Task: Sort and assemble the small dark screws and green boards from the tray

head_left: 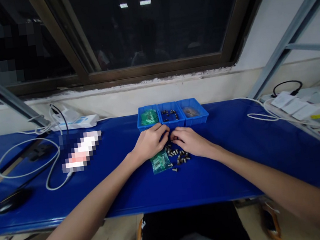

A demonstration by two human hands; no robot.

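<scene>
Screws, little dark ones, are scattered mid-frame on the blue tabletop, right under the left hand and right hand. Both hands are curled in, fingertips nearly meeting (can't tell if they're pinching anything, the fingers hide it). Green plastic bag lies just left of the screws. Right ahead, three blue bins hold a green bag, more screws and a brownish bag. Power strip sits upper left.
</scene>
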